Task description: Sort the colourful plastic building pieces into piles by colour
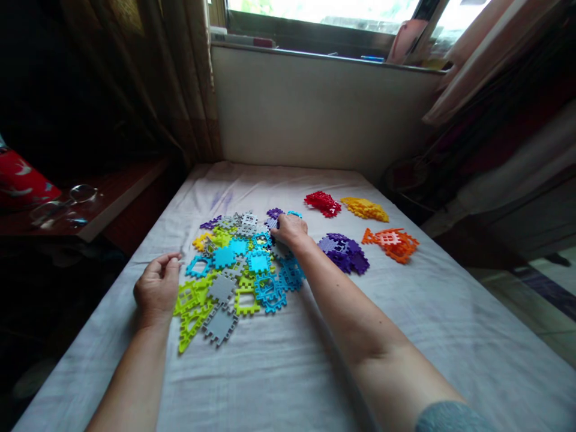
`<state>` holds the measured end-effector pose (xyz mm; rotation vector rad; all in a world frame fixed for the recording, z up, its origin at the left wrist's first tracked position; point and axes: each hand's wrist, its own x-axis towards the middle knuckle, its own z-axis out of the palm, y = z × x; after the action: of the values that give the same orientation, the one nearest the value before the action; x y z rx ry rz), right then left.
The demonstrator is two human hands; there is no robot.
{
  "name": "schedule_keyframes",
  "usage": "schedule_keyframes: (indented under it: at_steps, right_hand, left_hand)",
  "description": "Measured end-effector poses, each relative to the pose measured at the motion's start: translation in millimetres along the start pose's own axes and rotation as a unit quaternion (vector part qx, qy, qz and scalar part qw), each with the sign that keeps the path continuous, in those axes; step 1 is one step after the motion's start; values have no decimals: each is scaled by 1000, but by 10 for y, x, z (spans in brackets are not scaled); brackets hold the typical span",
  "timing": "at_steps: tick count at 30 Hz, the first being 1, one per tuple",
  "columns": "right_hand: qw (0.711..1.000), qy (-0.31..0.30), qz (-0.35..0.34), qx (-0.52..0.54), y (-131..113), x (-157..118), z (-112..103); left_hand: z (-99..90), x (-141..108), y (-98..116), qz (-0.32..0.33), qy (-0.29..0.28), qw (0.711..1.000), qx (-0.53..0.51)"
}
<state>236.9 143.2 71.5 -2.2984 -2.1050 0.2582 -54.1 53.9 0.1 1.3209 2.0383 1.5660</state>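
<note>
A mixed heap of plastic interlocking building tiles lies on the cloth, with blue tiles [258, 262], grey tiles [222, 289], lime green tiles [192, 295] and a few purple and yellow ones. At the heap's far right edge, my right hand [291, 229] has its fingers closed on a purple tile [272, 224]; the fingertips are partly hidden. My left hand [156, 287] rests on the cloth just left of the heap, fingers curled in and nothing visible in them.
Sorted by colour on the right are a red pile [323, 204], a yellow pile [364, 208], a purple pile [344, 252] and an orange pile [399, 245]. A wooden side table [135, 192] with glasses [83, 193] stands left. Beyond the cloth [270, 384] rises a wall [315, 114] below a window.
</note>
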Motion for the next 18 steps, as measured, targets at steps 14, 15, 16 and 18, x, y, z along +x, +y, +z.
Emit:
schedule_keyframes:
  at_steps: [14,15,16,18]
  right_hand:
    - [998,25,62,-19,900,-330,-340]
    - [997,25,66,-26,1003,-373,-342]
    - [997,25,69,-32,1087,-411,-334]
    - [996,26,71,-36,1200,-469,-304]
  left_hand:
    - [-9,6,35,-4,-1,1000,6]
    - [-8,9,23,-3,-3,1000,10]
    - [-6,12,7,-2,-5,1000,11]
    - [1,17,-28,-1,-9,1000,9]
